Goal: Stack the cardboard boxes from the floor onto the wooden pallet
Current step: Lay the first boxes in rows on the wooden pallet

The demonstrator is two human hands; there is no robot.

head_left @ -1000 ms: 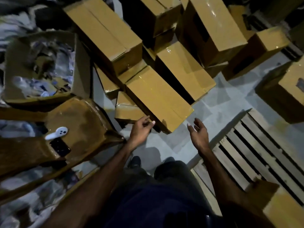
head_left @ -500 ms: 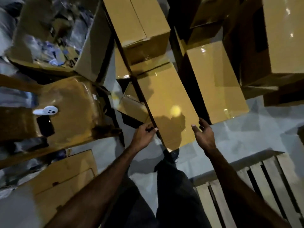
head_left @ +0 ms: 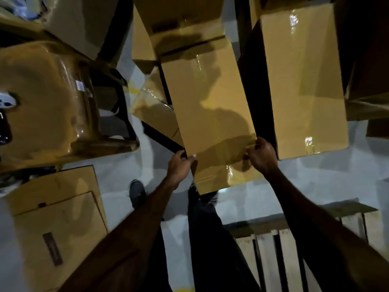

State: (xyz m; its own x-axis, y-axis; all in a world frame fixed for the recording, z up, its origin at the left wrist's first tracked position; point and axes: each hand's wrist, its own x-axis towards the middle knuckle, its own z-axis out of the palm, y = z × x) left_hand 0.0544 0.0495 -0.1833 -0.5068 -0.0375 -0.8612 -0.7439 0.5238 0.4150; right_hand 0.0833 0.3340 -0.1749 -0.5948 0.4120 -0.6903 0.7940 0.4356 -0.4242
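Observation:
A long taped cardboard box (head_left: 210, 106) lies on the grey floor straight ahead, its near end towards me. My left hand (head_left: 179, 165) grips the box's near left corner, thumb on top and fingers curled under the edge. On the near right corner my right hand (head_left: 262, 155) holds on with fingers curled over the top edge. The wooden pallet (head_left: 271, 249) lies at the lower right, partly hidden behind my right forearm.
A second long box (head_left: 303, 81) lies close to the right of the held one. More boxes (head_left: 181, 15) are piled behind. A brown plastic chair (head_left: 48, 102) stands at the left, with a flat box (head_left: 59, 224) on the floor below it. My feet stand between box and pallet.
I have leaned closer to the pile. Both hands, open beside the box's near end before, have closed on its two near corners.

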